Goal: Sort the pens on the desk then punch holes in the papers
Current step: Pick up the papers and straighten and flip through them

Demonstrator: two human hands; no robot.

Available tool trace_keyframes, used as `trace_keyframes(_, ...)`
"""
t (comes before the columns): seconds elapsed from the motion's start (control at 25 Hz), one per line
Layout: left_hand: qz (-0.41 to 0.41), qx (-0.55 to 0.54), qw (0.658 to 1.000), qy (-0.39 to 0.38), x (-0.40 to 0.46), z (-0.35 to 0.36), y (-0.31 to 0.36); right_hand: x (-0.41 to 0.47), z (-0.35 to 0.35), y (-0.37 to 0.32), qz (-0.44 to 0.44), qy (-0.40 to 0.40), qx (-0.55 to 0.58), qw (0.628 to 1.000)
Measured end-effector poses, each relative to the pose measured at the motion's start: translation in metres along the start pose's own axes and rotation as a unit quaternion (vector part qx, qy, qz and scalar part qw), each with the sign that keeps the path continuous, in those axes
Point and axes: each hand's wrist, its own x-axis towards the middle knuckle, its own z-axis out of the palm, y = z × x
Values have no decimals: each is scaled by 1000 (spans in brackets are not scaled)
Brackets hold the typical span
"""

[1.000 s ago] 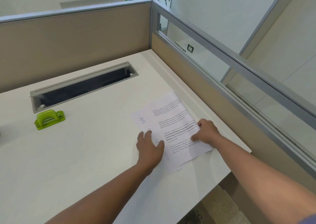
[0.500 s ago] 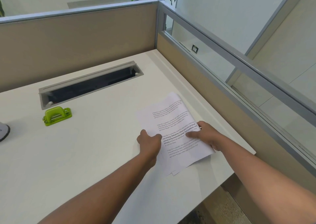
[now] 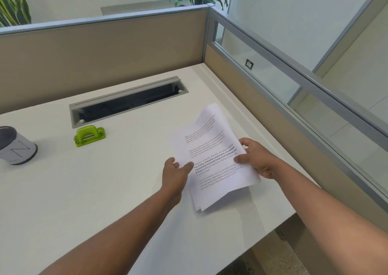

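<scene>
A thin stack of printed papers (image 3: 212, 148) is lifted off the white desk (image 3: 105, 180), its far end curling upward. My left hand (image 3: 175, 172) pinches the stack's left edge, thumb on top. My right hand (image 3: 255, 159) grips the right edge, thumb on the printed side and fingers underneath. A lime-green hole punch (image 3: 89, 136) sits on the desk to the left, apart from both hands. A grey pen cup (image 3: 14, 145) stands at the far left edge; I see no pens in it from this angle.
An open grey cable tray (image 3: 128, 102) is sunk into the desk behind the punch. Beige partition walls (image 3: 105, 54) close off the back and right sides. The desk's front edge (image 3: 252, 245) runs diagonally at lower right, with floor beyond. Plants stand behind the partition.
The papers lay flat under both hands before; now both hands have taken hold of the edges and raised the stack. The view has shifted, bringing the pen cup into sight.
</scene>
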Motion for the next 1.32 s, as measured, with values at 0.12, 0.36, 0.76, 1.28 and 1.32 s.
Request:
trace_keyframes(0.12,-9,-87,995,-51,-12,-43,7,-13,33,-27,-41,-60,29,997)
trace_keyframes(0.36,-7,-160,986,-44,-48,-157,7,-38,124,-72,-68,-171,55,981)
trace_keyframes(0.76,128,-263,956,-33,-101,-303,-8,-57,286,-74,-118,-208,-20,971)
trace_keyframes(1.28,272,-63,958,66,-135,-352,13,-75,337,-78,-252,-150,73,953)
trace_keyframes(1.32,288,-65,953,67,-137,-351,14,-78,337,-78,-272,-151,73,947)
